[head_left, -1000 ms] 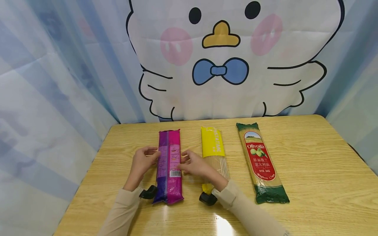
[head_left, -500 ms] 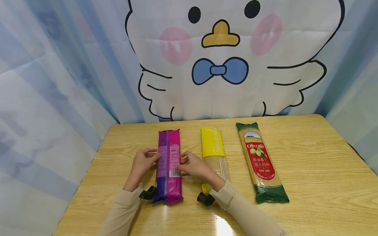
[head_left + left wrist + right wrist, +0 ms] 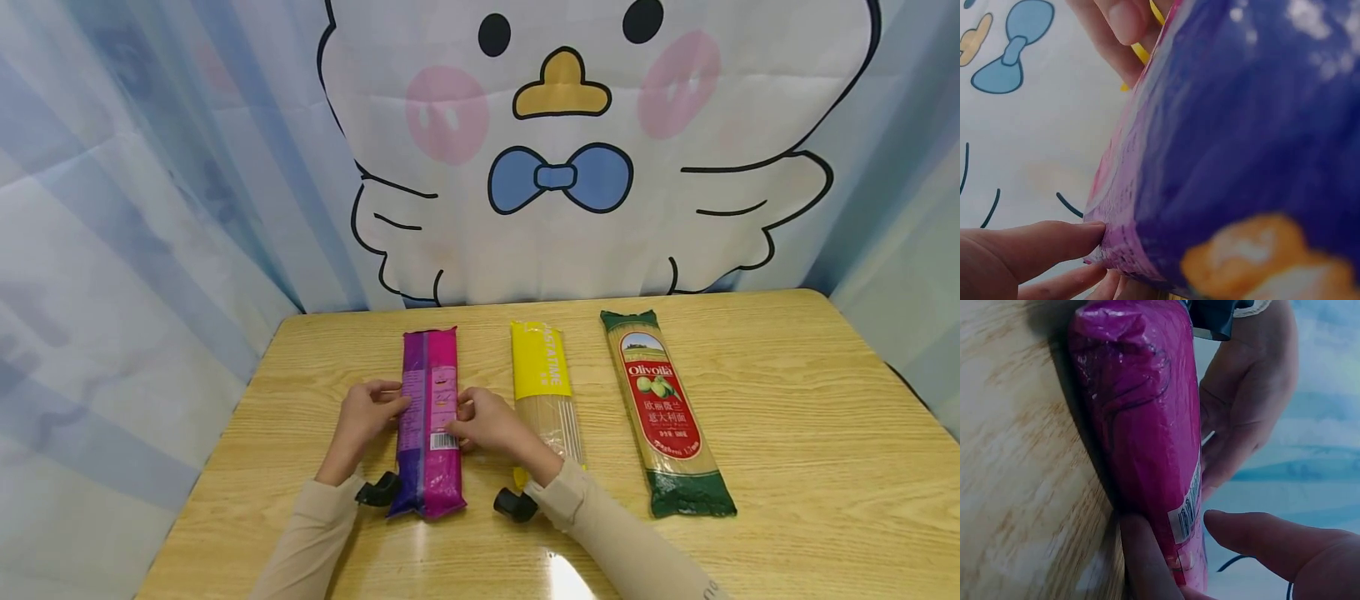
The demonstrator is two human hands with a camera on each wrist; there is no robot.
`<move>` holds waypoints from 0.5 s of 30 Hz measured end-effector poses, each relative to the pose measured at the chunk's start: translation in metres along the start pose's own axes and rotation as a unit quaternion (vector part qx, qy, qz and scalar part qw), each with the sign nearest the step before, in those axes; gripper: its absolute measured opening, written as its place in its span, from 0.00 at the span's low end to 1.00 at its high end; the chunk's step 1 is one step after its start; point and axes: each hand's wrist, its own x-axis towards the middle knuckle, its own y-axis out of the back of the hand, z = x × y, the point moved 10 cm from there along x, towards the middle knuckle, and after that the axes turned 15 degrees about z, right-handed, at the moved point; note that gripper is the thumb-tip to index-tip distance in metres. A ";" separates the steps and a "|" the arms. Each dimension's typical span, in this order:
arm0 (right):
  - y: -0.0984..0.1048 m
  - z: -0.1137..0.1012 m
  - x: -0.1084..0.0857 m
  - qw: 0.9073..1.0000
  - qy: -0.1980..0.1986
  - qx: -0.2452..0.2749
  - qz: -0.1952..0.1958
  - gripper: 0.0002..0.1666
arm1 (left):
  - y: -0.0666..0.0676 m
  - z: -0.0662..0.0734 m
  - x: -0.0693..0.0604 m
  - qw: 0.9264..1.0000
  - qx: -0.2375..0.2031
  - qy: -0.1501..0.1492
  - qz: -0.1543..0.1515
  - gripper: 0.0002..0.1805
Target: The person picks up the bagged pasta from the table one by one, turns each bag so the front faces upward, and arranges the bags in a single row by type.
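Observation:
A purple and magenta pasta packet [image 3: 431, 425] lies lengthwise on the table, with printed panels and a barcode facing up. My left hand [image 3: 365, 417] holds its left edge; in the left wrist view the thumb [image 3: 1075, 240] presses on the packet and the other fingers go down beside it, partly hidden. On the opposite edge, my right hand [image 3: 491, 422] grips near the barcode. The right wrist view has a finger [image 3: 1144, 556] against the packet's side and the thumb [image 3: 1254, 534] over its upper face.
Right of the hands lies a yellow-topped clear packet of spaghetti [image 3: 542, 367], partly covered by the right forearm. A green-ended spaghetti packet [image 3: 663, 408] with a red label lies farther right. Behind the wooden table [image 3: 810, 433] hangs a printed curtain [image 3: 555, 242].
My right wrist and forearm have shifted a little to the left, and the right thumb reaches slightly further over the purple packet's edge. The left hand and the packets look nearly still.

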 end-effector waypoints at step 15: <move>-0.003 0.002 0.000 1.000 -0.017 0.022 0.005 0.23 | -0.001 0.000 0.001 0.999 -0.033 0.013 -0.010 0.20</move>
